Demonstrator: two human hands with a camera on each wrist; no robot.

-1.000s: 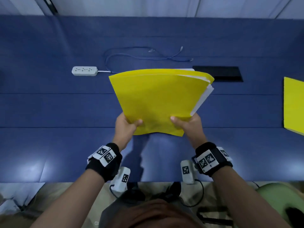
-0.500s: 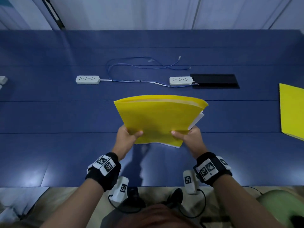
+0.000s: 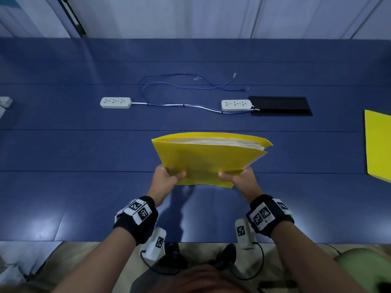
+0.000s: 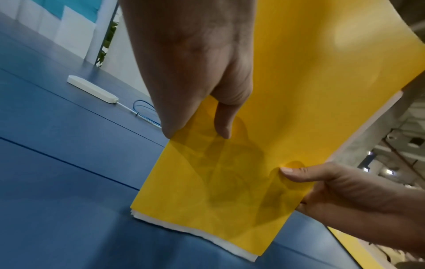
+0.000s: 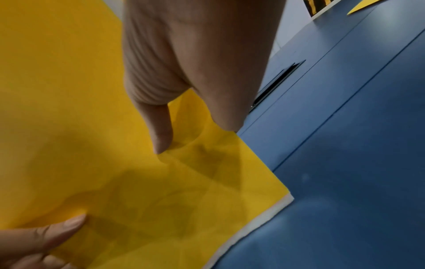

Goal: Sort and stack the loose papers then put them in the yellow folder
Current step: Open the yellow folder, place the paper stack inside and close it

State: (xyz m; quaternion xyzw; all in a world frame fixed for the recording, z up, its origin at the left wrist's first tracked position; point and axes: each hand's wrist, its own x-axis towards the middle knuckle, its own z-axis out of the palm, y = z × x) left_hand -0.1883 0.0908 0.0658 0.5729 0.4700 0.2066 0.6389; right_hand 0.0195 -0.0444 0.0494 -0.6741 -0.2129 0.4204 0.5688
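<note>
A yellow folder [image 3: 203, 159] stands nearly upright on the blue table, its bottom edge on the surface. White papers [image 3: 213, 142] sit inside it and show at the open top; their edge [image 4: 195, 231] also peeks out below the folder [image 4: 287, 91]. My left hand [image 3: 169, 176] pinches the lower left part, thumb on the near face. My right hand [image 3: 234, 176] pinches the lower right part the same way. In the right wrist view the thumb [image 5: 161, 131] presses the folder [image 5: 69, 109], and a white paper edge [image 5: 253, 223] lines its bottom.
Two white power strips [image 3: 115, 102] [image 3: 236, 105] with blue cable [image 3: 186, 85] lie behind the folder. A black panel [image 3: 279, 105] sits at back right. Another yellow folder [image 3: 378, 144] lies at the right edge of the table [image 3: 63, 187].
Both hands have lowered the folder toward the table and stood it more upright. The papers that stuck out at its right side now sit inside.
</note>
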